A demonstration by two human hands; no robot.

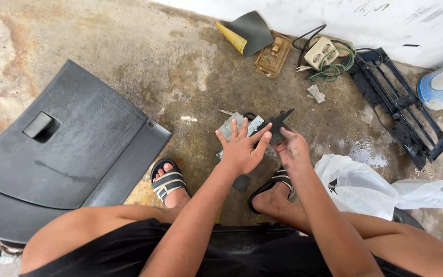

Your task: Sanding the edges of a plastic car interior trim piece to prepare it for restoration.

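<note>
The small bracket (277,125) in my grips is black, against a pale grey-blue metal piece (232,125) under my left hand (243,150). My right hand (293,149) is smudged dark. My sandals (167,182) are black with white stripes. At the left of the frame the big panel (73,149) is dull charcoal. The floor (129,56) is mottled grey with rusty orange stains. Along the top, a yellow tube (232,37), a cream socket block (321,52), green wire (334,72). Lower right, a white plastic bag (360,187).
</note>
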